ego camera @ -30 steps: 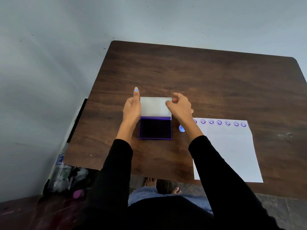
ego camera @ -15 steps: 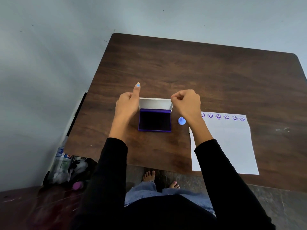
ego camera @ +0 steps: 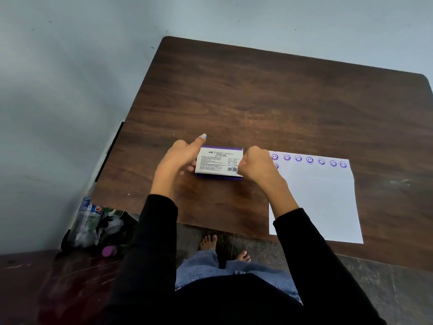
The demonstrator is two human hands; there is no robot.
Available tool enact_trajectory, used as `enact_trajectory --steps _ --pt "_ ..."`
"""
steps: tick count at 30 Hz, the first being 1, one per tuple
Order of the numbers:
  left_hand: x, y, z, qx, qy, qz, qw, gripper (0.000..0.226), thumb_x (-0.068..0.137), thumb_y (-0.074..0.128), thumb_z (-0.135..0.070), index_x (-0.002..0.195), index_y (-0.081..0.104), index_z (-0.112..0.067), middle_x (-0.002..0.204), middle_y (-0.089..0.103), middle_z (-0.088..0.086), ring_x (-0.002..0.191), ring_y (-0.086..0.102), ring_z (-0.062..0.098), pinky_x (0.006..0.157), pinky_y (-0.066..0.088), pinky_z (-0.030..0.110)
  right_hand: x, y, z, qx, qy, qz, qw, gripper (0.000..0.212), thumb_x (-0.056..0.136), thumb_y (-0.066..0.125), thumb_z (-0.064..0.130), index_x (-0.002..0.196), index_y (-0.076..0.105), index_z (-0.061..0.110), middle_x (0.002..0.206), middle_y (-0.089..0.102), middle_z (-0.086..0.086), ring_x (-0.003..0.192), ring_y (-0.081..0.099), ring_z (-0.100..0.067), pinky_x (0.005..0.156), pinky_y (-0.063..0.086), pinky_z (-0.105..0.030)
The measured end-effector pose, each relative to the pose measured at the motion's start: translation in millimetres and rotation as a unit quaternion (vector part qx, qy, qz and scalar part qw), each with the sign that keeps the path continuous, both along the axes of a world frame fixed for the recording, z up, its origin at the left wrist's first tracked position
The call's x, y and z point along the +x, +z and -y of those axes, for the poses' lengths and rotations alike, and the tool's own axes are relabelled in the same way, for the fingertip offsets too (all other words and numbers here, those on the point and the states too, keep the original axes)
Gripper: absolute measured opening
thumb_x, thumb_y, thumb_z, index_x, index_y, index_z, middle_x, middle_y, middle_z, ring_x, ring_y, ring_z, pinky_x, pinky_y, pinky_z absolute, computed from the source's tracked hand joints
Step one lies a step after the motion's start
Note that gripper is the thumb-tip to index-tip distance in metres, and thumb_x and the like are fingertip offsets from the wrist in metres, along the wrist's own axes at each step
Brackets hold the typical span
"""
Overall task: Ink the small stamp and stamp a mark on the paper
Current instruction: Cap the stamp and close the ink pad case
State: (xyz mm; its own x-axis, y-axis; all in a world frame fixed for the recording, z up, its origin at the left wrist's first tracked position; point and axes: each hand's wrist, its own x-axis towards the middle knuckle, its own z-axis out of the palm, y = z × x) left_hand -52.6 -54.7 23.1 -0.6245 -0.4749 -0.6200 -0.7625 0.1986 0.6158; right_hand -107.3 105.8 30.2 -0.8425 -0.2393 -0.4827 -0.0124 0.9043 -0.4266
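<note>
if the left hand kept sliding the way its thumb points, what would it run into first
Probably nothing: the left hand, beside the closed purple stamp pad, has its thumb aimed up and right over bare brown wooden table. The way looks free to the far edge, though height is unclear.

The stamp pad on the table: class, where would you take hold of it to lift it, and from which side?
Probably grip the stamp pad across its two short ends, coming down from above. It lies flat on the table, a low rectangular box with its lid down. The left hand and right hand already sit at those ends. The long near edge is free too.
</note>
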Motion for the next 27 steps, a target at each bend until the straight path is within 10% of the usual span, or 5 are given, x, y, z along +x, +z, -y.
enact_trajectory --steps 27 --pt "-1 -19 -2 -0.060 0.056 -0.031 0.996 0.043 0.092 0.044 -0.046 0.080 0.062 -0.010 0.096 0.071 0.012 0.092 0.067 0.028 0.092 0.051 0.043 16 -25 4 -0.052 -0.019 -0.052 0.997 0.018 0.081 0.053 0.001 0.097 0.063 -0.002 0.101 0.063 -0.022 0.104 0.054 -0.038 0.066 0.039 -0.031"
